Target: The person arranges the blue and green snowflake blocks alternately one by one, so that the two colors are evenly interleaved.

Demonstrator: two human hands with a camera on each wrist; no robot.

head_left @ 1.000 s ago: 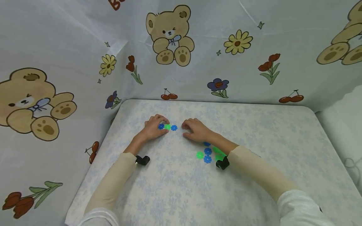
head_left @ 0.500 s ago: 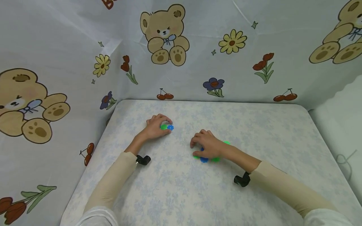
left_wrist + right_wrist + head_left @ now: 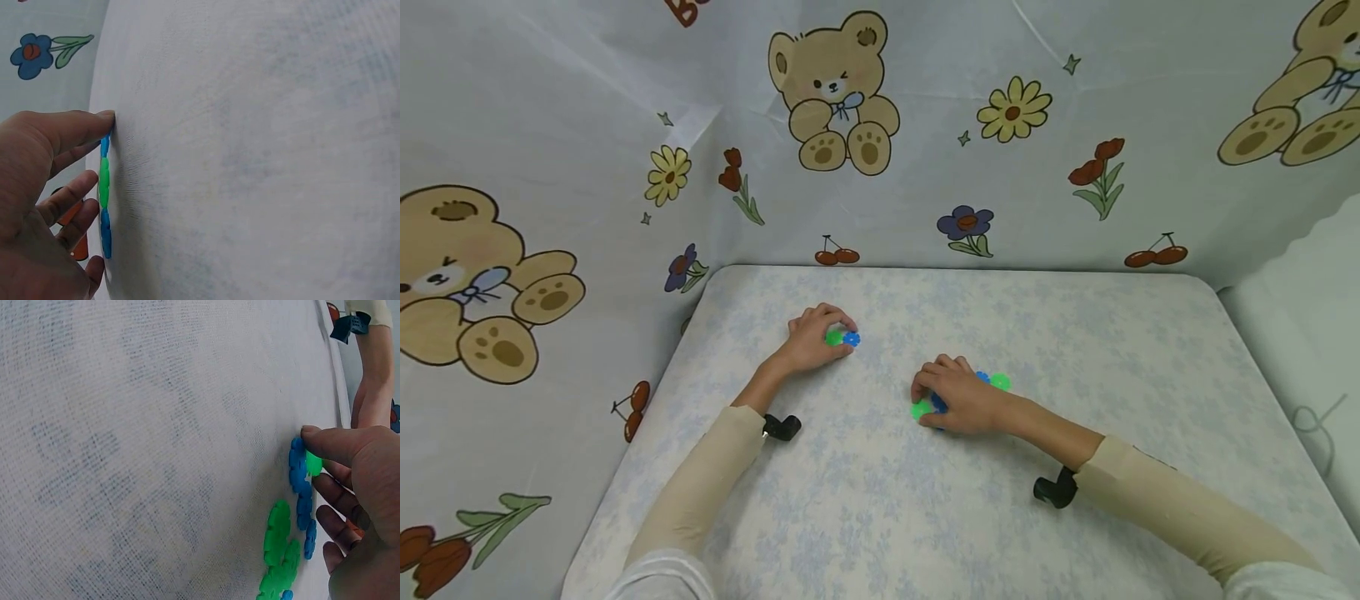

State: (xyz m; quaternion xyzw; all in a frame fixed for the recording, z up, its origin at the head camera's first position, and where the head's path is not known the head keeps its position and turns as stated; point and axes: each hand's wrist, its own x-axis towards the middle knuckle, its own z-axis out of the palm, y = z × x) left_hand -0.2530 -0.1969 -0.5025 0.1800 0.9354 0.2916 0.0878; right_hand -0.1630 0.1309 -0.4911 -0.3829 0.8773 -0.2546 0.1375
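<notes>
My left hand (image 3: 814, 340) curves around a short row of flat toothed plastic discs linked blue, green, blue. Between its thumb and index fingertip is the right-end blue disc (image 3: 852, 339); the green middle disc (image 3: 104, 182) and other blue disc (image 3: 106, 234) lie along its fingers. My right hand (image 3: 962, 398) arches low over a second group. Its thumb and index finger sit on either side of a green disc (image 3: 920, 410), the thumb tip at the edge of a blue disc (image 3: 299, 465). The palm hides part of this group in the head view.
More green discs (image 3: 277, 534) lie beside the blue ones near the right hand, and another green disc (image 3: 1000, 382) shows behind it. The pale patterned tabletop (image 3: 850, 500) meets a fabric backdrop (image 3: 917, 83) with printed bears at the back.
My right hand has drawn back and rightward from beside the linked row to the loose group. The left hand has slid slightly right over its row. The head view has shifted a little.
</notes>
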